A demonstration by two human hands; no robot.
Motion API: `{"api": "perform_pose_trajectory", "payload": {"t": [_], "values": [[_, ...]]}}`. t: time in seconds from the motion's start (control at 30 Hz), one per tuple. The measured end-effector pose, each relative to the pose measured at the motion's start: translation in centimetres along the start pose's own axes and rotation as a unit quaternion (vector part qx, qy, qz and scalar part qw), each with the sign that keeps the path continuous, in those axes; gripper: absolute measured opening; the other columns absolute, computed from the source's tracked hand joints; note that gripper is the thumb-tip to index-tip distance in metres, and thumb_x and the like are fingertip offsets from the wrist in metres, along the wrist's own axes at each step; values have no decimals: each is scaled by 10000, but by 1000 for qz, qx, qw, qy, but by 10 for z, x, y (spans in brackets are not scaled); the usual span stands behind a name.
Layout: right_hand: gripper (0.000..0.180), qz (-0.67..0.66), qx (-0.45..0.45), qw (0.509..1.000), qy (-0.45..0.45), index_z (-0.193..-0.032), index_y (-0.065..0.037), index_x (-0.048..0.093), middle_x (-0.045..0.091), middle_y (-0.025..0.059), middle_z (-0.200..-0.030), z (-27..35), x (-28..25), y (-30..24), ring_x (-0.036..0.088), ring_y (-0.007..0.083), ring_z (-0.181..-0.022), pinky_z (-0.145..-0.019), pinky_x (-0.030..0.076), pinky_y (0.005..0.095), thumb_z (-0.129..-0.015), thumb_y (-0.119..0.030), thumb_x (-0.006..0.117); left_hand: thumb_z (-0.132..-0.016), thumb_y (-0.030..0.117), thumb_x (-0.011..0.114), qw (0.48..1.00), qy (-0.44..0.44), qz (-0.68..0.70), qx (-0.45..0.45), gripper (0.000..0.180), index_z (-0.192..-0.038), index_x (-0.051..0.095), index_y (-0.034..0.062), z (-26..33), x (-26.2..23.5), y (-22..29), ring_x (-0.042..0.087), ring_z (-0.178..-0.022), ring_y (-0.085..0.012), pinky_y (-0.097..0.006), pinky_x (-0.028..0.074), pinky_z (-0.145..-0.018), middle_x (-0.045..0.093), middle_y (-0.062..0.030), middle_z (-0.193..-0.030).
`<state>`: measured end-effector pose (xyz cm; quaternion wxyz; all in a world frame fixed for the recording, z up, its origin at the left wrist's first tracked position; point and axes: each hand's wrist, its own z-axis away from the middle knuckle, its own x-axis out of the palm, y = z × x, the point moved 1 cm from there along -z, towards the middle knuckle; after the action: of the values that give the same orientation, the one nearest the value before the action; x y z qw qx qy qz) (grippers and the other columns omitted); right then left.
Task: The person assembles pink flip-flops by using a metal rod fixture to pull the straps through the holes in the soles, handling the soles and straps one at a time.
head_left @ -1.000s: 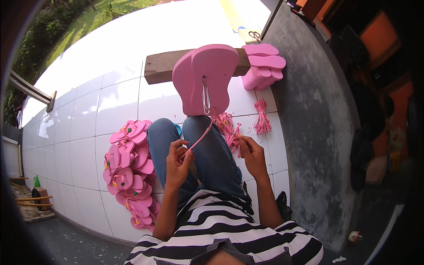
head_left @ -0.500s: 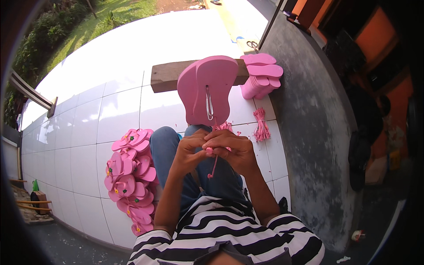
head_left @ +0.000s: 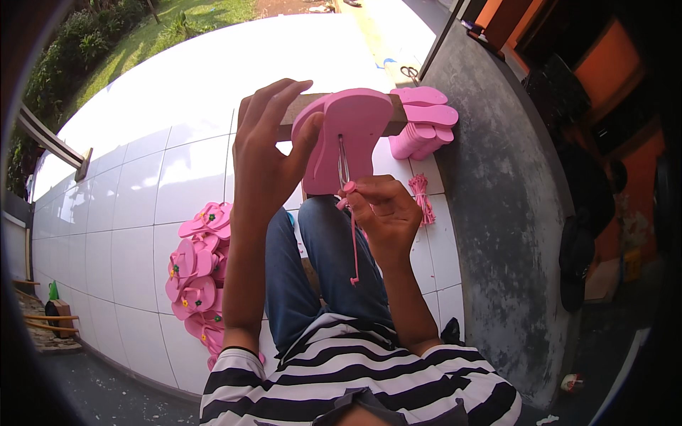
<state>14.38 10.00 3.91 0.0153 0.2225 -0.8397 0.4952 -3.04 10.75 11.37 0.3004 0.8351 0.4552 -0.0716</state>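
Observation:
A pair of pink flip-flop soles [head_left: 359, 113] stands upright against a wooden block [head_left: 396, 117] in front of me. A looped metal wire [head_left: 342, 165] sticks out of a hole in the front sole. My right hand [head_left: 389, 213] pinches a pink sandal strap [head_left: 354, 248] close to the wire's lower end. One round strap end shows at the fingertips; the other tail hangs down above my knees. My left hand [head_left: 266, 153] is raised at the soles' left side, fingers spread, thumb over their edge; whether it touches them I cannot tell.
Finished pink flip-flops with flower trims [head_left: 197, 291] lie heaped on the white tiles at left. Stacked pink soles [head_left: 426, 131] and a bundle of pink straps [head_left: 422, 199] are at right, beside a grey ledge [head_left: 490, 213]. Scissors [head_left: 410, 72] lie farther back.
My left hand has left the strap and risen to the left edge of the soles, its fingers spreading. My right hand keeps the strap, slightly farther right. The soles have shifted slightly right.

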Motion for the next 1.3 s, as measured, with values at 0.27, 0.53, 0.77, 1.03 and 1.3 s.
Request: {"api": "perform_pose_trajectory", "payload": {"t": [0.27, 0.53, 0.77, 1.03, 1.3], "values": [[151, 29, 34, 997, -62, -967, 40, 637, 653, 137, -976, -6, -7, -2, 664, 160, -881, -790, 542, 273, -835, 96, 684, -804, 167, 774, 998, -26, -32, 47, 226, -982, 693, 55, -5, 7, 14, 638, -927, -257, -365, 522, -770, 686, -84, -1002], [112, -121, 199, 967, -101, -982, 13, 667, 692, 72, -932, -29, -17, -5, 655, 124, -855, -797, 523, 265, -873, 13, 694, -815, 132, 771, 997, -74, 18, -2, 265, -1036, 654, 44, 8, 13, 20, 668, -635, -197, -313, 521, -604, 700, -99, -810], [130, -222, 175, 959, -16, -995, 11, 666, 688, 70, -960, -15, -7, 25, 640, 112, -879, -823, 511, 253, -867, 24, 685, -871, 136, 724, 985, -51, 139, -88, 225, -1038, 610, 36, 16, 20, 10, 702, -747, -224, -320, 535, -635, 703, -130, -890], [148, -148, 151, 977, -34, -1029, 24, 658, 670, 64, -977, -24, -9, 8, 632, 119, -901, -837, 503, 258, -883, 5, 673, -904, 87, 670, 971, -102, 183, -120, 308, -1191, 582, 20, 23, 20, 10, 704, -797, -232, -312, 543, -657, 686, -178, -1001], [249, 290, -129, 946, 70, -1047, -19, 620, 603, 86, -1092, -32, -23, -24, 574, 187, -1046, -906, 457, 355, -875, -177, 708, -982, 233, 585, 960, -107, 235, -109, 336, -1218, 567, -6, 20, 13, 18, 706, -827, -256, -343, 532, -741, 712, -176, -924]]}}
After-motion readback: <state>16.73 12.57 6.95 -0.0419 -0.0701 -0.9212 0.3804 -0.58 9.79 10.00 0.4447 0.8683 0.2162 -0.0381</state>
